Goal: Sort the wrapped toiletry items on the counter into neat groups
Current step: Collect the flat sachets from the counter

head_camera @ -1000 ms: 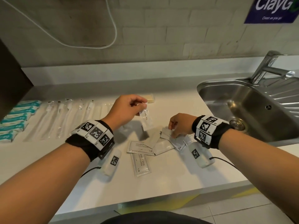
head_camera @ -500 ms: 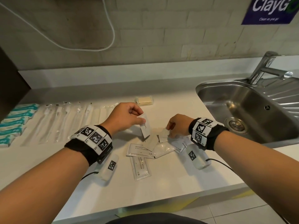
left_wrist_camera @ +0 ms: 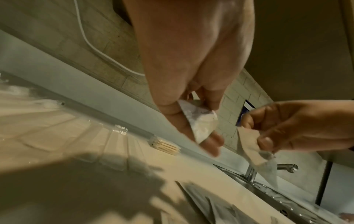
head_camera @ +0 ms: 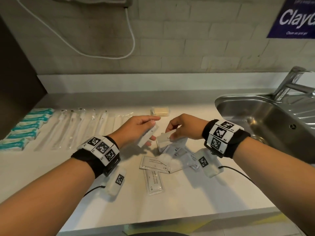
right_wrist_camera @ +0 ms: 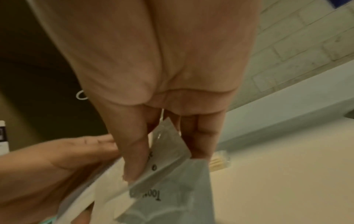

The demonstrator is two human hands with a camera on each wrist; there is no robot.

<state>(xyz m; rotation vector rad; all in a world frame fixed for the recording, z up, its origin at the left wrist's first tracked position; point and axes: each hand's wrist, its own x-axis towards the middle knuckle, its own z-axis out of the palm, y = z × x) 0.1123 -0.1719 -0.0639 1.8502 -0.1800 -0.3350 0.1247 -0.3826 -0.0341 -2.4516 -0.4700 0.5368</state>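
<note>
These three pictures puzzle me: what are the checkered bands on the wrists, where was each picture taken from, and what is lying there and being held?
No robot here: a person sorts by hand. The checkered wristbands carry small cameras. The wide picture comes from a camera on the head; the two close, tilted ones look along each hand from the wrist. On the white counter lie teal packets and clear-wrapped sticks already in rows, a loose pile of shampoo sachets, and a small yellowish pack near the wall. A steel sink is at the right. The left hand pinches one white sachet; the right hand pinches another.
</note>
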